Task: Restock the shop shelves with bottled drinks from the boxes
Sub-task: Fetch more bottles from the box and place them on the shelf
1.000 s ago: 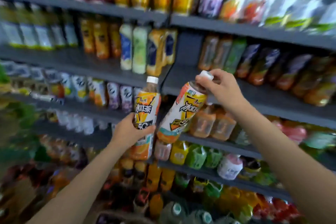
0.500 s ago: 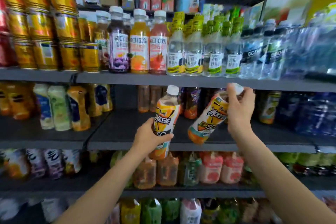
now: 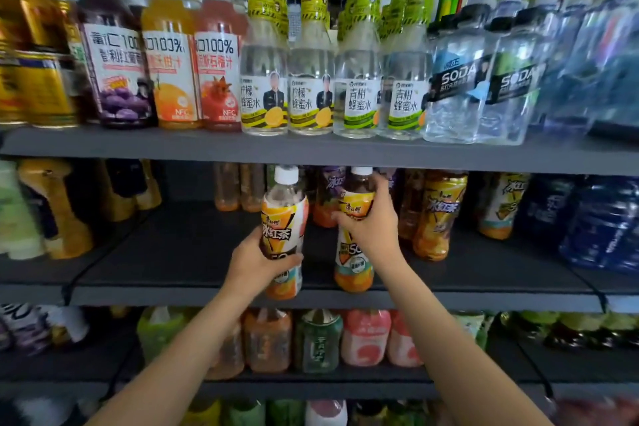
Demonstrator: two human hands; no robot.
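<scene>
Dark grey shop shelving [image 3: 311,152] fills the whole scene, its boards stacked one above another and packed with drinks. On the upper board, gold cans [image 3: 31,79] stand at the far left, then juice bottles [image 3: 169,55], clear honey-water bottles with yellow caps [image 3: 311,79], soda bottles [image 3: 480,83] and blue water packs [image 3: 601,55] at the right. The middle shelf [image 3: 173,252] has a bare dark stretch left of centre, with more iced tea bottles [image 3: 439,214] standing to the right and further back. Below it sits a row of green, orange and pink drinks [image 3: 366,339].

The left hand [image 3: 256,263] grips the lower body of the left iced tea bottle [image 3: 285,218], held upright over the near edge of the middle shelf. The right hand [image 3: 373,225] is wrapped round the upper body of the right iced tea bottle [image 3: 356,252], also upright, its base near the shelf's front; whether it touches the board is unclear.
</scene>
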